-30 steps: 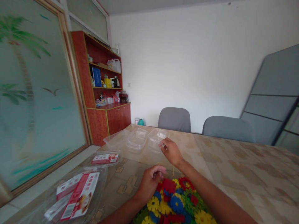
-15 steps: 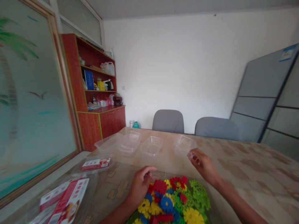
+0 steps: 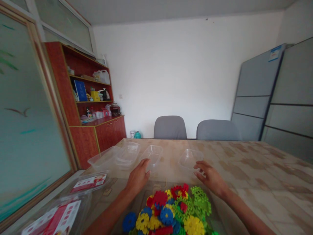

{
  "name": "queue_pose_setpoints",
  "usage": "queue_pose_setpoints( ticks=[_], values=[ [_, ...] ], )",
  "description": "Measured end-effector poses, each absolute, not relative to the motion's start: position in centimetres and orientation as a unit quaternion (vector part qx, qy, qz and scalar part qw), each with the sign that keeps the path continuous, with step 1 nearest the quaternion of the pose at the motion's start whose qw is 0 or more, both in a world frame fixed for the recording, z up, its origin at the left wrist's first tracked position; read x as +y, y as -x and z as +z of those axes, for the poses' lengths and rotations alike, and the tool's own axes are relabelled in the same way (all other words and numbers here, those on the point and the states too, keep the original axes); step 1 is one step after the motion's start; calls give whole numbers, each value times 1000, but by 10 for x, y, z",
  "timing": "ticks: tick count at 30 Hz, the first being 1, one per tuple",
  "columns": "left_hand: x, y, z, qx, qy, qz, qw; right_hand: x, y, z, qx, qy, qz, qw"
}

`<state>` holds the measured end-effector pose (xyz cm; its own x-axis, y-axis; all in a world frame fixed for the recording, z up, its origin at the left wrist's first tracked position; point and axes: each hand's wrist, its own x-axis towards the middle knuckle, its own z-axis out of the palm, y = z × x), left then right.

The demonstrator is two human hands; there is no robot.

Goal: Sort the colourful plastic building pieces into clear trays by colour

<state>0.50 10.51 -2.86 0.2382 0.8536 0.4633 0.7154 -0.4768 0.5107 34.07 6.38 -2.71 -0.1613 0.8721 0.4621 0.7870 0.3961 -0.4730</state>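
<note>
My right hand [image 3: 210, 176] grips the near rim of a clear plastic tub [image 3: 189, 159] on the patterned table [image 3: 244, 169]. My left hand [image 3: 138, 176] reaches forward with its fingers against the near edge of another clear tub [image 3: 153, 154]. Two more clear tubs [image 3: 127, 154] lie to the left of it. In front of me a pile of flower-shaped plastic pieces [image 3: 171, 210] in red, yellow, blue and green sits between my forearms.
Clear packaging with red and white labels [image 3: 89, 182] lies at the table's left corner. Two grey chairs [image 3: 170, 127] stand at the far side. A red wooden cabinet [image 3: 85, 107] and a frosted glass door are on the left; grey panels lean on the right.
My right hand carried one clear tub from the stack rightward and set it down. My left hand left the pile of pieces and reached to the middle tub. The view shifted right.
</note>
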Motion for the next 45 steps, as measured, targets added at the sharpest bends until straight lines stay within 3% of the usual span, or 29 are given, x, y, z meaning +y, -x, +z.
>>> queue_pose_setpoints(
  ticks=[6, 27, 45],
  values=[
    [112, -9, -37, 515, -782, 341, 78, 65, -352, -35, -739, 589, 51, 323],
    [95, -32, -36, 440, -800, 389, 123, 55, -340, -12, -790, 534, 35, 298],
    [112, -28, -23, 419, -812, 382, 137, 59, -381, -17, -717, 648, -39, 253]
  ],
)
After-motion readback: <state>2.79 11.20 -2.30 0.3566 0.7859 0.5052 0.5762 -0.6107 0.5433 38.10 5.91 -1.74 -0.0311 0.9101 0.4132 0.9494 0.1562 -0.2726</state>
